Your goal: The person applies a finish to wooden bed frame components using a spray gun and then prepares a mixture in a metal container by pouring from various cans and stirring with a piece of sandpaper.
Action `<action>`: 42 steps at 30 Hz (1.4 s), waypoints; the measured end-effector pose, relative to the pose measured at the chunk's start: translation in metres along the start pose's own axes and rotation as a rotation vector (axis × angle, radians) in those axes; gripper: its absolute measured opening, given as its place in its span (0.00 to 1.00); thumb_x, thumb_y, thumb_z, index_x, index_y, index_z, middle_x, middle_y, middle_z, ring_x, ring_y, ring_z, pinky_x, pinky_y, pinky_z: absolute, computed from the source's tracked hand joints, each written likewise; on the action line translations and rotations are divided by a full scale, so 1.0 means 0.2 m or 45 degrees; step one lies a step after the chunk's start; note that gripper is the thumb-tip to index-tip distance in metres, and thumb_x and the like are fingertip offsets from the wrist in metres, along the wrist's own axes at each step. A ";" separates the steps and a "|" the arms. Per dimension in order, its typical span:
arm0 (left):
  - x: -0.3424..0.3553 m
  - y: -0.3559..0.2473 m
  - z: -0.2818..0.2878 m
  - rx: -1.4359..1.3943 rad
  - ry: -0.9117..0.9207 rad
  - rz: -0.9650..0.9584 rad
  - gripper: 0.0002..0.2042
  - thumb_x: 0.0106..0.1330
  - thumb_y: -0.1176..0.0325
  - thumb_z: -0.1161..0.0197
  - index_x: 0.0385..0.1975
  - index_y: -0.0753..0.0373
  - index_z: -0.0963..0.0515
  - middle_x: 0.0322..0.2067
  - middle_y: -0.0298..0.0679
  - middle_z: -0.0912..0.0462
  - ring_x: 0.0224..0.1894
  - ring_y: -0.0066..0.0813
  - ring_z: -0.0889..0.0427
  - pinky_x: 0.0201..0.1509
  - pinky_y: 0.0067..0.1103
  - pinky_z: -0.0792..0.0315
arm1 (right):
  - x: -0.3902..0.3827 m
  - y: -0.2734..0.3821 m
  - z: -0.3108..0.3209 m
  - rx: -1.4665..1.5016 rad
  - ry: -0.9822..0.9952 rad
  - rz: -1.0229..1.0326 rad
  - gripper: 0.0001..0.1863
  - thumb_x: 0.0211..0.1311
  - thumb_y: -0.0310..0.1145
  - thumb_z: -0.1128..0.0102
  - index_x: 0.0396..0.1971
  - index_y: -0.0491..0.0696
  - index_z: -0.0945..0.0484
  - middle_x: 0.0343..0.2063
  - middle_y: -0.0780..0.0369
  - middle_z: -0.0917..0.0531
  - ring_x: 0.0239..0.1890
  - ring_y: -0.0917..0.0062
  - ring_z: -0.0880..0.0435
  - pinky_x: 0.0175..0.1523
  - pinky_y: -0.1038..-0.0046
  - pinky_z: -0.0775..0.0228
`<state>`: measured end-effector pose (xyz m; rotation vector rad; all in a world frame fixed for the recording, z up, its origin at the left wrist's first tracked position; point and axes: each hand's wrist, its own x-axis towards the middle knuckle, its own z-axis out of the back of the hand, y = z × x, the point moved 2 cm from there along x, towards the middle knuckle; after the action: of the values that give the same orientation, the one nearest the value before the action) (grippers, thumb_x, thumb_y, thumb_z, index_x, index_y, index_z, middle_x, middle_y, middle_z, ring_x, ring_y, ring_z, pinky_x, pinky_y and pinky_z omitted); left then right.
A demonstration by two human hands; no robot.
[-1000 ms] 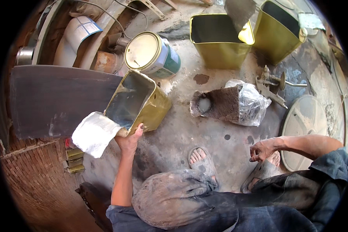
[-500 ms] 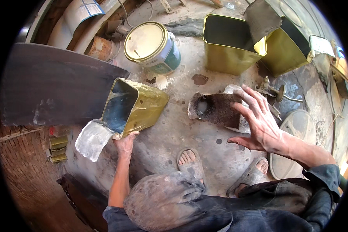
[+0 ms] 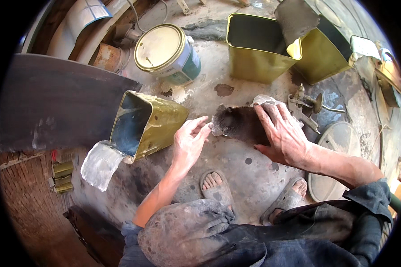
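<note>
A dark, crusted, box-shaped piece (image 3: 240,122) lies on the floor before me, its rough left end facing my left hand. Over its right end my right hand (image 3: 283,133) is closed, fingers on the far side and thumb on the near side. Whitish, crinkled material (image 3: 263,99) shows at its far edge, by my fingertips. My left hand (image 3: 189,140) is empty, fingers loosely bent and apart, the tips just short of the piece's left end. Left of that hand, a gold square tin (image 3: 160,127) lies on its side, mouth toward the left, with a whitish flap (image 3: 101,164) hanging from its rim.
A lidded paint bucket (image 3: 182,66) stands beyond the tin. Two upright gold tins (image 3: 258,64) are at the far right, a grey sheet (image 3: 297,20) over their rims. A spray gun (image 3: 309,107) and a round lid (image 3: 334,155) lie right. A dark panel (image 3: 62,104) fills the left.
My left hand has let go of the gold tin and moved right toward the dark piece. My right hand has come down from hovering and closed over the piece's right end.
</note>
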<state>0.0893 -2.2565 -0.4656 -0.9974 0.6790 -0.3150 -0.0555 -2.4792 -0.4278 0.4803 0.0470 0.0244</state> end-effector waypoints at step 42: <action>-0.09 0.02 0.10 -0.541 -0.290 0.268 0.12 0.66 0.79 0.38 0.48 0.67 0.23 0.38 0.38 0.17 0.34 0.24 0.16 0.27 0.24 0.16 | -0.10 0.23 0.03 -0.295 -0.317 0.567 0.16 0.58 0.35 0.49 0.38 0.39 0.19 0.35 0.58 0.25 0.39 0.67 0.28 0.33 0.74 0.38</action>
<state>0.0885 -2.2320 -0.4559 -1.3289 0.6481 0.1345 -0.0755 -2.4419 -0.4002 0.2513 -0.3055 0.4024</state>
